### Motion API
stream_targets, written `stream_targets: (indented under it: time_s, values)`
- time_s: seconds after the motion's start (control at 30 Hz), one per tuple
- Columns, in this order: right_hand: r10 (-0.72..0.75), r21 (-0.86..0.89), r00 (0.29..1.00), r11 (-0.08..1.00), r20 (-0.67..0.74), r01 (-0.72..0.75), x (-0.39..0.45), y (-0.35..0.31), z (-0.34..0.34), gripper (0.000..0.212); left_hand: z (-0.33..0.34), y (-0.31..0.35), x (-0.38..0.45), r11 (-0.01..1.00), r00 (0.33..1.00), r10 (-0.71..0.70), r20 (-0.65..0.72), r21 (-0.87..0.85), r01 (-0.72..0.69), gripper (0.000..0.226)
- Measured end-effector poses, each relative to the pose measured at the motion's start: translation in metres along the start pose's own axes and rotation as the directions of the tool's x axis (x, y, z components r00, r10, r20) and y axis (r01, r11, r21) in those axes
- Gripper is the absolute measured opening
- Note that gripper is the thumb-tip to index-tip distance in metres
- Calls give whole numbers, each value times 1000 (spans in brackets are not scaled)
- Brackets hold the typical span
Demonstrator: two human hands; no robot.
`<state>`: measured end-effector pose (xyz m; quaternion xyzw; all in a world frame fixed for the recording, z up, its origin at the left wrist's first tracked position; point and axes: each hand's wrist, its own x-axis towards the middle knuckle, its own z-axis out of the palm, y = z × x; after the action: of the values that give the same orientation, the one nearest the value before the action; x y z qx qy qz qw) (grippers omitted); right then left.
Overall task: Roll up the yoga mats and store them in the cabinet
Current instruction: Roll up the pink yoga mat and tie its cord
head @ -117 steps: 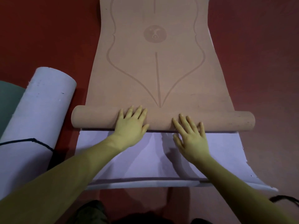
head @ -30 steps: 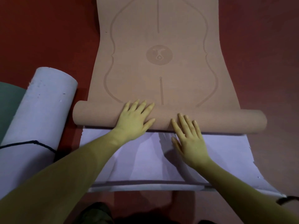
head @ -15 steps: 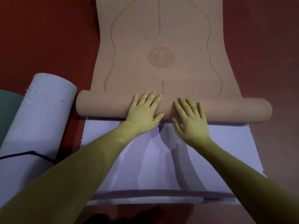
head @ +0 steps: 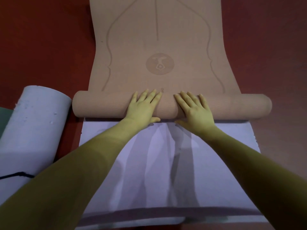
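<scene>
Flat hands [head: 143, 107] on tan mat roll [head: 103, 106]

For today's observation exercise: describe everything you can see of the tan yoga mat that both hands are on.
The tan yoga mat looks like soft, finely ribbed foam. Its near end is wound into a roll lying crosswise; the rest stretches flat away, printed with curved lines, a centre line and a round emblem. It lies on a lavender mat. The left hand and right hand press flat on the roll.

Red floor [head: 41, 47], lilac mat [head: 166, 163] (flat), white roll [head: 33, 130]
</scene>
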<state>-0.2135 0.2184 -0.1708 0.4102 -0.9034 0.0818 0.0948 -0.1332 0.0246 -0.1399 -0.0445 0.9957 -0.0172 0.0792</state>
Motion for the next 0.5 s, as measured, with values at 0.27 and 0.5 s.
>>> stream_targets:
  time_s: [0.27,0.5]
  values:
    - [-29,66,990,997,-135,38,2,4,2,88,0,-1,1,1000,996,15,-91,-14,-16,81]
    - [-77,89,981,992,-179,94,-16,7,-7,78,7,9,-17,995,957,61,-283,-62,-82,80]
